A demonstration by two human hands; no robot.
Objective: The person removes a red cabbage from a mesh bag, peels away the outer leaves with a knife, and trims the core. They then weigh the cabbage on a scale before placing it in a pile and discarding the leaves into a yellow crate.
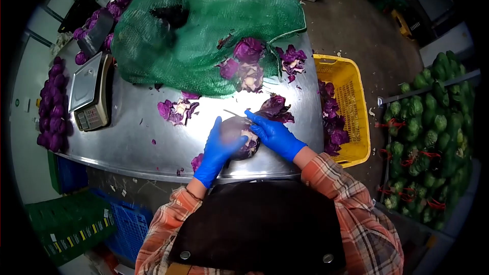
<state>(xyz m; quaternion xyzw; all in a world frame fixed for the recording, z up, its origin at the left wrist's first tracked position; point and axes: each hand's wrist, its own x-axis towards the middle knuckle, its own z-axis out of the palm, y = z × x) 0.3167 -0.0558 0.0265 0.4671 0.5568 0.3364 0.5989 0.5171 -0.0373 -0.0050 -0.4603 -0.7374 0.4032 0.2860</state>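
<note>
Over the near edge of the steel table, my left hand (220, 147), in a blue glove, is closed around the side of a red cabbage (250, 148). The cabbage's pale cut stem end faces right. My right hand (275, 135), also gloved in blue, is closed on a knife (235, 114); its thin blade points left above the cabbage, and the handle is hidden in the fingers. Loose dark purple leaves (275, 109) lie just beyond my right hand. Trimmed leaves with a pale piece (178, 111) rest farther left.
A green mesh sack (204, 35) covers the table's far part, with a cabbage (248, 50) against it. Left stand a scale (89, 91) and stacked red cabbages (52, 107). A yellow crate (359, 122) holding purple leaves sits right, near a rack of green vegetables (425, 127).
</note>
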